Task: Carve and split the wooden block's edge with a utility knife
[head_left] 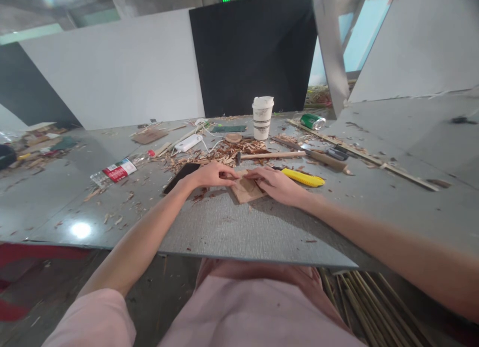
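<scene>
My left hand [212,176] and my right hand [276,183] meet over a brown piece of sandpaper [246,190] lying on the grey table [239,227]. The left fingers pinch something small at the sheet's far edge; I cannot make out what. The right hand lies on the sheet, its fingers curled and pressing down at the same spot. A black phone [181,177] lies just left of the left hand. A yellow utility knife [303,178] sits close behind the right hand.
Behind the hands lie wood shavings [232,151], a hammer [269,156], a paper cup [262,117], a green can [313,121], a white power bank [188,143], a plastic bottle [119,171] and long wooden strips [359,155]. Bamboo sticks [366,297] rest under the table's near right.
</scene>
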The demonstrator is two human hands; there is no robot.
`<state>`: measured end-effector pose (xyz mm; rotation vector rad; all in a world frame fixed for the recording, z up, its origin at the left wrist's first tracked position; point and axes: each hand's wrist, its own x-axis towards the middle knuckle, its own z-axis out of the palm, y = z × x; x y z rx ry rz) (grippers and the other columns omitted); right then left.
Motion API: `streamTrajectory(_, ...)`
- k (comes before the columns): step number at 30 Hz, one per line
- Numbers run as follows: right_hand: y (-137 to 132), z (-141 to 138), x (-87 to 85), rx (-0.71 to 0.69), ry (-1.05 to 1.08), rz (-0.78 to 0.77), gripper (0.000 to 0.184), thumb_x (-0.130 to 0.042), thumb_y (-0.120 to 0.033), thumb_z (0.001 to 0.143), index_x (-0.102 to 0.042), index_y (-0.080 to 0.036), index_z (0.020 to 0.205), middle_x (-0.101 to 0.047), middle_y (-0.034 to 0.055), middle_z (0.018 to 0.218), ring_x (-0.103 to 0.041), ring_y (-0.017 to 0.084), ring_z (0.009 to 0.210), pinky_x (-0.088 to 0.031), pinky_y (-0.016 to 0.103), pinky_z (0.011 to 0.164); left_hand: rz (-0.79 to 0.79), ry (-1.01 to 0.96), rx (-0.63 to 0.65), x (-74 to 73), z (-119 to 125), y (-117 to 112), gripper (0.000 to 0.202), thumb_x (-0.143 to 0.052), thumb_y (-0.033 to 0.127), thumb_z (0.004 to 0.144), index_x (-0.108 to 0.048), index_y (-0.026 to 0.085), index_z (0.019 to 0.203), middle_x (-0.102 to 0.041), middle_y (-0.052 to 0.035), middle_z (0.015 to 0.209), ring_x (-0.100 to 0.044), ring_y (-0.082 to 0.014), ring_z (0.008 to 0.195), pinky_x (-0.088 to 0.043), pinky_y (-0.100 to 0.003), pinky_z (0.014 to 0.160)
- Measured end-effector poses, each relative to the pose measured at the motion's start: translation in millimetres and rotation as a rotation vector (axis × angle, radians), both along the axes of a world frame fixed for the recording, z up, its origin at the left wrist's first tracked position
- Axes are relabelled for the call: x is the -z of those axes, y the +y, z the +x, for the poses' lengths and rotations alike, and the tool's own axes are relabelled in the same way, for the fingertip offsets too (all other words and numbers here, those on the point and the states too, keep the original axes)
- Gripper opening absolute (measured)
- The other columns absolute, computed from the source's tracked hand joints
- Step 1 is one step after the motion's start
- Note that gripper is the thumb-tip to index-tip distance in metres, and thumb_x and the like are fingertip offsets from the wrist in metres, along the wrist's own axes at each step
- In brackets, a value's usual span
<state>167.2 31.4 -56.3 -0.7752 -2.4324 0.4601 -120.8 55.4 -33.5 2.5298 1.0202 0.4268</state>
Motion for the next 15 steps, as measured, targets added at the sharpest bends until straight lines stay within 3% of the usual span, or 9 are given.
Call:
streamTrajectory(8,-2.8,-0.5,-1.9,0.015,-0.022,0.016,0.041,-0.046,-0.01,0.096,-0.065,-0.022,0.13,-0.071,0.0079,0.128,-0.062,0.027,0.119,-0.05,0.044,0.101,0.053,-0.009,-0.028,0.7,4.5,-2.4,0.024,-0.065,0.033,0.096,-0.081,0.026,0.113,-0.082,-0.0041,0.11,-0.073,-0.0188,0.095,-0.05,-0.031,0.086)
streamTrajectory(12,-1.8,0.0,-1.8,0.022,-0.066,0.108,0.037,-0.048,-0.01,0.094,-0.073,-0.023,0.117,-0.076,0.0076,0.111,-0.063,0.028,0.108,-0.051,0.042,0.092,0.1,-0.005,-0.033,1.2,7.6,-2.8,0.025,-0.064,0.031,0.095,-0.081,0.026,0.112,-0.082,-0.0042,0.109,-0.073,-0.0184,0.092,-0.05,-0.03,0.084)
streamTrajectory(15,1.5,1.1,-1.4,-0.035,-0.062,0.158,0.038,-0.048,-0.007,0.09,-0.077,-0.024,0.108,-0.077,0.006,0.113,-0.064,0.027,0.106,-0.049,0.044,0.096,0.156,-0.006,-0.038,2.2,7.1,-1.6,0.024,-0.063,0.031,0.096,-0.081,0.025,0.11,-0.082,-0.0038,0.105,-0.072,-0.0179,0.09,-0.049,-0.03,0.084)
